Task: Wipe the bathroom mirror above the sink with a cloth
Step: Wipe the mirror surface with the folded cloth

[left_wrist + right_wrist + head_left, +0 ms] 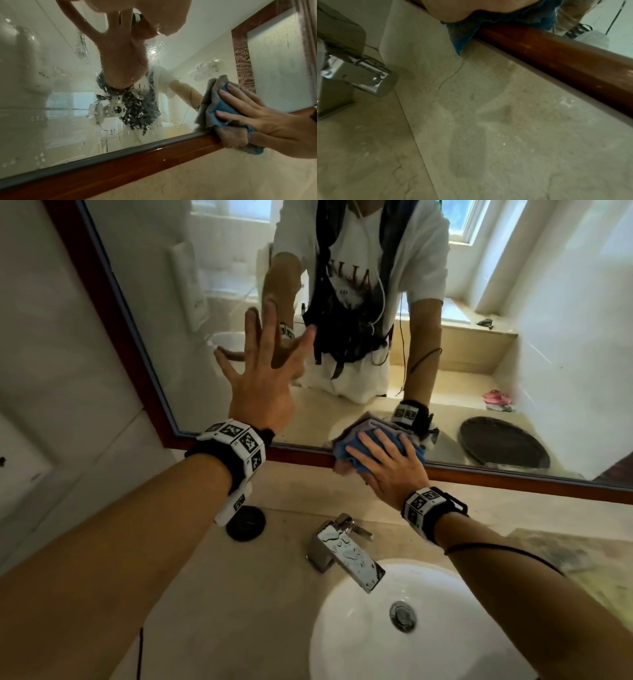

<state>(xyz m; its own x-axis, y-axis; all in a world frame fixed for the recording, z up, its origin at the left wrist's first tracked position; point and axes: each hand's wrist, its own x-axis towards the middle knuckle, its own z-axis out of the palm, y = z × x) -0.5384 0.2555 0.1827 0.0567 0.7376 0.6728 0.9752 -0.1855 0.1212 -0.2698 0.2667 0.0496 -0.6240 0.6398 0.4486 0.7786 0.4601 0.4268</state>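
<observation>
The mirror (171, 302) hangs in a red-brown wooden frame (479, 475) above the sink. My left hand (263, 371) lies flat on the glass at the left, fingers straight and spread. My right hand (388, 462) presses a crumpled blue and grey cloth (342, 445) against the glass at its lower edge, fingers straight on top, and the cloth overlaps the frame. The left wrist view shows the left hand (154, 13) at the top, the cloth (221, 106) under the right hand (257, 117), and droplets on the glass (133, 115). In the right wrist view, the cloth (464, 36) hangs over the frame (556, 56).
Below the mirror, a chrome faucet (346, 553) stands over a white round sink (445, 645) set in a beige stone counter (222, 611). A black round object (246, 523) lies on the counter under my left wrist. A tiled wall (51, 337) borders the mirror's left side.
</observation>
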